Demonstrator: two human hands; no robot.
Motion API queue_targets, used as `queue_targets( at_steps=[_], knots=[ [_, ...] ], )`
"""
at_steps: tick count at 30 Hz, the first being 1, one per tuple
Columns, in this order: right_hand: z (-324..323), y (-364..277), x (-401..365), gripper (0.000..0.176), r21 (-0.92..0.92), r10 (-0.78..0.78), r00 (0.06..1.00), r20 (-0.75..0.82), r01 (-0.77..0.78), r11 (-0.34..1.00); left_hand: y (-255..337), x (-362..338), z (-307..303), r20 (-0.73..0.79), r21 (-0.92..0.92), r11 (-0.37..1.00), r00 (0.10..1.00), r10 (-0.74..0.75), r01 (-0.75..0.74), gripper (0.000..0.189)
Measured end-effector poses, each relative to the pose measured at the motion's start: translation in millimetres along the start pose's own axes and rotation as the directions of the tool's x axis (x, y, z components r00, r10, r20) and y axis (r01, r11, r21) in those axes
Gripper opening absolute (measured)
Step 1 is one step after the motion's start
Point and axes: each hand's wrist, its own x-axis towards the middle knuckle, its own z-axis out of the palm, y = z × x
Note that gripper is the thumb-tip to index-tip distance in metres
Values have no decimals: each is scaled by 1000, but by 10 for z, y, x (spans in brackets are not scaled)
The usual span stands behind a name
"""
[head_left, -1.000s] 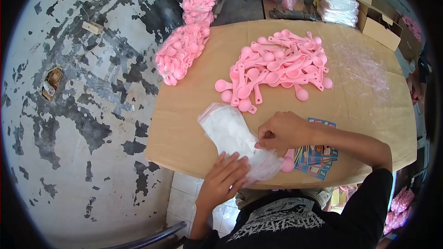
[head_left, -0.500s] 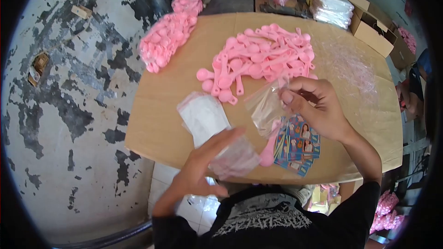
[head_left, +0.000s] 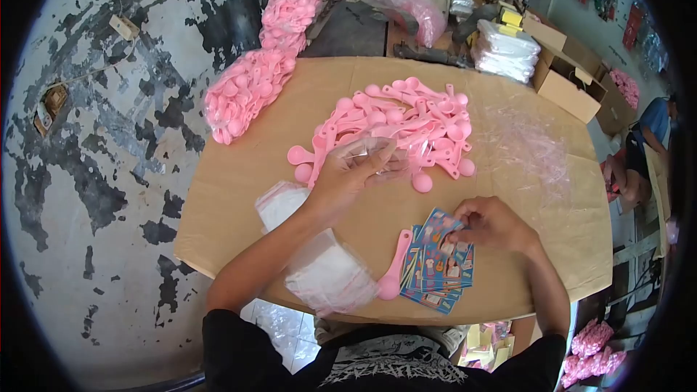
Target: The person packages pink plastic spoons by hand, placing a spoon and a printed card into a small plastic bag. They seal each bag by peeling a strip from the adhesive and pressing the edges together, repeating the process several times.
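My left hand [head_left: 347, 174] reaches over the near edge of a heap of pink plastic scoops [head_left: 399, 112], its fingers closed on a small clear plastic bag [head_left: 396, 163]. Pink shows through the film. My right hand [head_left: 501, 223] pinches the top corner of a printed card [head_left: 441, 229] from a fanned stack of blue cards [head_left: 435, 276]. Beside that stack lies a single pink scoop [head_left: 394, 268], bowl toward me. Partly under my left forearm are clear bags [head_left: 330, 276] with white contents or backing.
Bulging bags of pink scoops [head_left: 250, 91] lean at the back left. Plastic-wrapped packs [head_left: 506, 51] and an open cardboard box [head_left: 570, 87] stand at the back right. Thin clear film scraps [head_left: 530, 149] lie on the table's right. Another person [head_left: 639, 160] sits at far right.
The clear bag has passed from my right hand to my left, which moved forward to the scoops. My right hand has come down onto the cards. The whole view has shifted slightly.
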Motion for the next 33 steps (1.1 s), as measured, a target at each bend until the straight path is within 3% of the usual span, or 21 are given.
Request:
queue_targets(
  at_steps=[3, 4, 7, 10, 14, 17, 20, 22, 25, 27, 30, 32, 33],
  knots=[
    [40, 7, 37, 17, 495, 71, 996, -46, -39, 868, 6, -71, -38, -34, -11, 999, 998, -45, 44, 32],
    [40, 2, 35, 17, 520, 74, 991, -109, -6, 854, 23, -68, -37, -45, -26, 999, 998, -49, 48, 32],
    [20, -111, 83, 22, 445, 105, 970, -219, 4, 896, 16, -80, -46, -19, -26, 999, 999, -36, 35, 33],
    [129, -254, 222, 23, 401, 18, 943, -333, 124, 908, -56, -81, -48, -46, 113, 989, 994, -95, 100, 33],
    [198, -401, 457, 22, 405, -70, 920, -385, 236, 883, -27, -141, 27, 28, 30, 999, 999, -21, 20, 30],
    [120, -547, 544, 22, 308, -140, 941, -310, 238, 921, 31, -135, -26, -3, 57, 998, 1000, 14, -14, 29],
    [75, -625, 627, 23, 239, -45, 981, -188, 90, 967, 115, -150, -70, -27, 103, 995, 1000, 14, -11, 29],
    [57, -744, 669, 23, 276, -81, 978, -193, 133, 952, 124, -134, -112, 8, 166, 982, 996, 87, -87, 29],
    [-6, -918, 696, 23, 329, -89, 978, -191, 149, 932, 14, -67, -132, 51, 118, 977, 984, 172, -177, 28],
    [-1, -909, 733, 22, 345, -92, 976, -195, 156, 925, 195, -141, -134, -27, 130, 990, 998, 56, -52, 30],
    [30, -730, 827, 21, 356, -114, 970, -213, 186, 916, 392, -178, -123, -5, 146, 986, 997, -82, 82, 37],
    [51, -685, 871, 20, 396, -123, 964, -236, 211, 894, 271, -152, -137, 73, 146, 989, 997, -19, 8, 42],
    [66, -708, 889, 18, 398, -120, 959, -257, 219, 891, 37, -98, -150, 119, 133, 986, 989, 86, -102, 43]
  ],
)
